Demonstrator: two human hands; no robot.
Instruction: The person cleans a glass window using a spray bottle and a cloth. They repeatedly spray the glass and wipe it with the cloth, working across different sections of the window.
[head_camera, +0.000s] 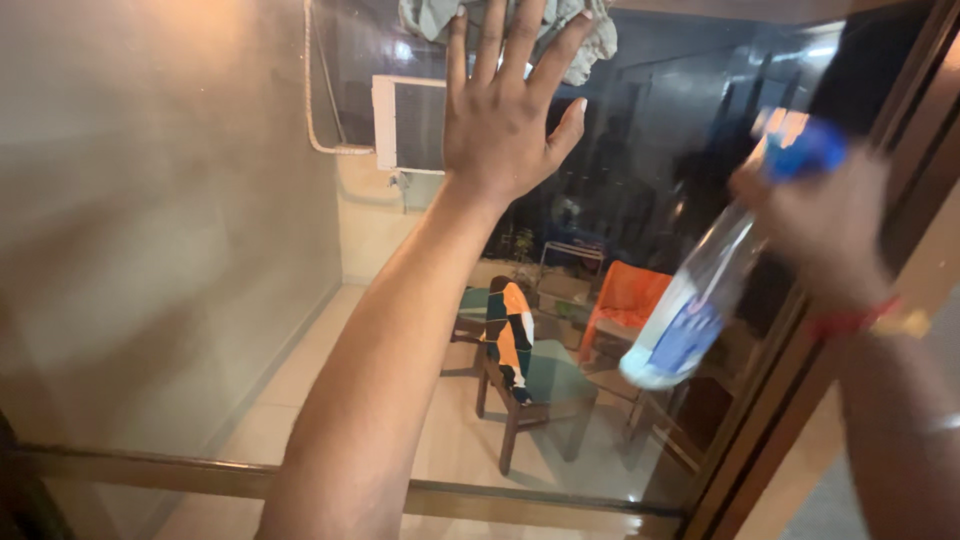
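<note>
**Cloth pressed to the glass, spray bottle held beside it**

The person stands close to a large window pane (200, 250), both arms raised. The left hand (505, 120) is spread flat against the glass near the top of the view, fingers (490, 40) splayed wide, pinning a crumpled pale grey-green cloth (590, 35) to the pane. The cloth bunches out beyond the fingertips on both sides and runs off the upper edge of the view. The hand is not curled around it; the open palm simply presses it in place.

To the right, the right hand (820, 215) is wrapped around the top of a clear plastic spray bottle (690, 300) with a blue head and a blue-and-white label. The bottle hangs tilted, its base pointing down and to the left, just in front of the glass. This hand is blurred, so which finger sits where cannot be made out. A red thread and a gold-coloured band (870, 320) circle the wrist.

Through the pane, far below, a tiled balcony shows a wooden chair (525, 385) with a green seat and orange and dark cloths draped over it. A white air-conditioner unit (405, 125) is fixed on the wall at upper left. The brown window frame (150, 470) runs along the bottom and up the right side.
</note>
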